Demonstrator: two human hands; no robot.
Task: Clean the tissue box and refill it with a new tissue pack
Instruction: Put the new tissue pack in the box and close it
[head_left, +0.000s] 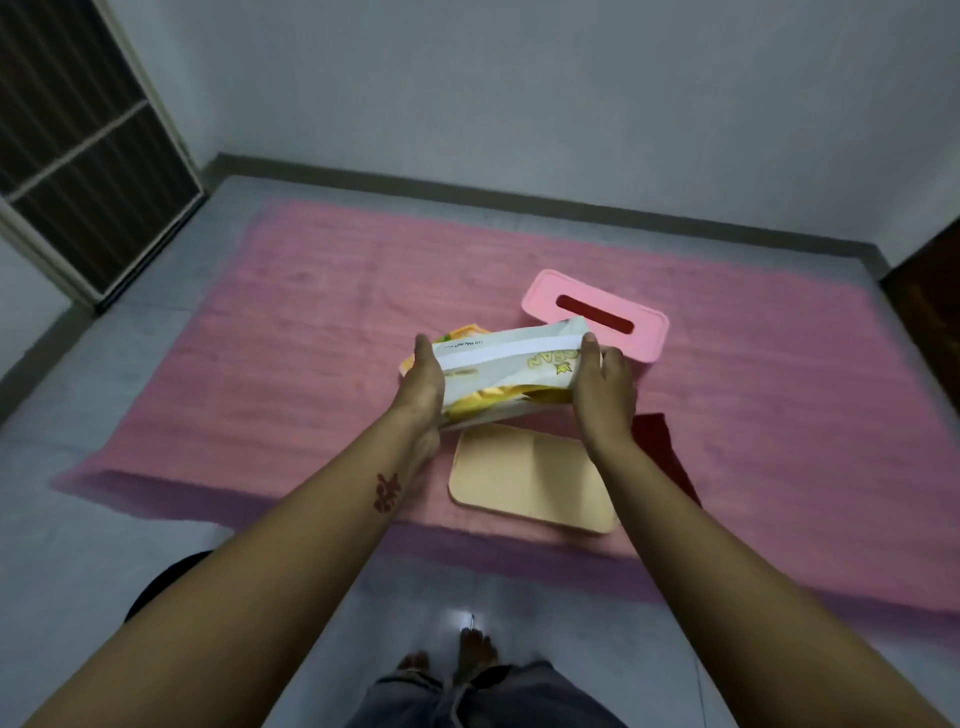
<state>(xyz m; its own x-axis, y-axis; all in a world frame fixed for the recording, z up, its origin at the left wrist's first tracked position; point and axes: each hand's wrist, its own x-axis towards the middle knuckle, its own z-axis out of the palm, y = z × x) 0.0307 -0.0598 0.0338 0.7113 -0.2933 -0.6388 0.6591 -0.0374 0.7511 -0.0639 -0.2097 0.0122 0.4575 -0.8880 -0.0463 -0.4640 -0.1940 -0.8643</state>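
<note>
Left hand (423, 376) and right hand (602, 387) clamp the ends of the tissue pack (511, 371), held above the pink mat (311, 338); tissue box (595, 314) at 1 o'clock, beige lid (530, 475) at 6; soft film, so squeezing may buckle it, or it jams entering the box.

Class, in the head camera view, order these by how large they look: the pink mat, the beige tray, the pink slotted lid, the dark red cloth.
1. pink mat
2. beige tray
3. pink slotted lid, though it lies farther from the camera, so its rank against the tray is unsure
4. dark red cloth, partly hidden by the right arm
</note>
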